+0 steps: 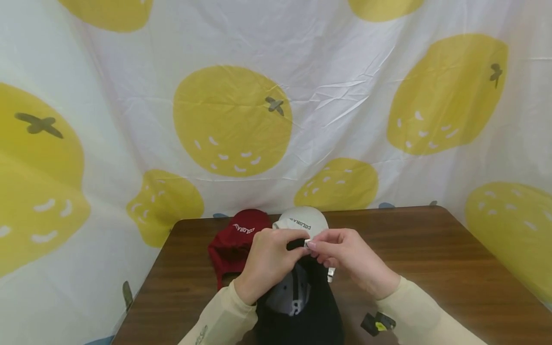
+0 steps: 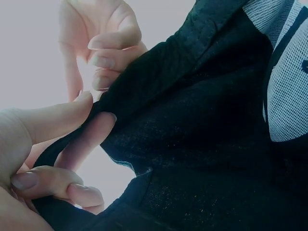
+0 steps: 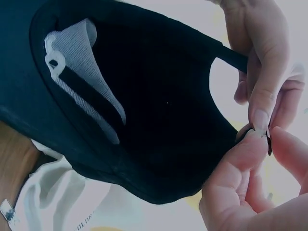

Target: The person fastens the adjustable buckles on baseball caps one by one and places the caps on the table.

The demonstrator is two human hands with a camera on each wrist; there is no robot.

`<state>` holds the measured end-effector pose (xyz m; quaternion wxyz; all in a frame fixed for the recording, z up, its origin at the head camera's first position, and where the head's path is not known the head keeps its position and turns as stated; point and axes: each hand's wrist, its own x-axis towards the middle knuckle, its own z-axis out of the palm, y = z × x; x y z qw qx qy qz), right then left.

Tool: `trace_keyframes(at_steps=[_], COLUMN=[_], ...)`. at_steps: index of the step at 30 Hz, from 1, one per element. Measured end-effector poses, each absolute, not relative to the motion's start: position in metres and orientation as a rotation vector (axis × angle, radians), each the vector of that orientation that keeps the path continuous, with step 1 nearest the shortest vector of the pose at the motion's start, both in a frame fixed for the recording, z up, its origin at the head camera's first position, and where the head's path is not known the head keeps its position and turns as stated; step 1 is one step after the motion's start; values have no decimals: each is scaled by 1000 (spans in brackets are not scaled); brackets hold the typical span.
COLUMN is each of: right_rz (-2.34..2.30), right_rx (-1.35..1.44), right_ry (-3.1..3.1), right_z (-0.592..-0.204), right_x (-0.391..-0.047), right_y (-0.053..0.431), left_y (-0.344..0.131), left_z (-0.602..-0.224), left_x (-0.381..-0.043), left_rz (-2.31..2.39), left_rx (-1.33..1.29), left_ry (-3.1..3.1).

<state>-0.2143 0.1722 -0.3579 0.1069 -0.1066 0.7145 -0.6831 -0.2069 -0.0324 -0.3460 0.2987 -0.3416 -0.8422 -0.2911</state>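
A black baseball cap (image 1: 321,309) is held up with its inside toward me, its light mesh lining (image 3: 79,62) showing. My left hand (image 1: 271,258) pinches the cap's black back strap (image 1: 295,244) between thumb and fingers. From the other side, my right hand (image 1: 351,258) pinches at the strap's end, with a small shiny clasp (image 1: 307,243) between the two hands' fingertips. Seen in the right wrist view, the thumbs nearly meet over the strap end. The left wrist view shows the strap curving around my left fingers beside the cap's rear opening.
Behind the black cap, a red cap (image 1: 246,227) and a white cap (image 1: 308,218), both lettered, stand on the brown wooden table (image 1: 431,258). A metal clasp (image 1: 330,274) lies near the white cap. Small black pieces with a yellow mark (image 1: 369,325) lie near my right sleeve.
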Motion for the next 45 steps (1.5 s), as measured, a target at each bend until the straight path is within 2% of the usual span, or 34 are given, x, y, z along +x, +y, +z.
trace_keyframes(at_steps=[45], right_rz=[-2098], right_rx=[-413], right_ry=[1992], right_z=[-357], right_x=[-217], right_y=[177], left_y=[-41], left_z=[-346], left_x=[-210], left_rz=[-784], left_rx=[-928], left_ry=[-2159])
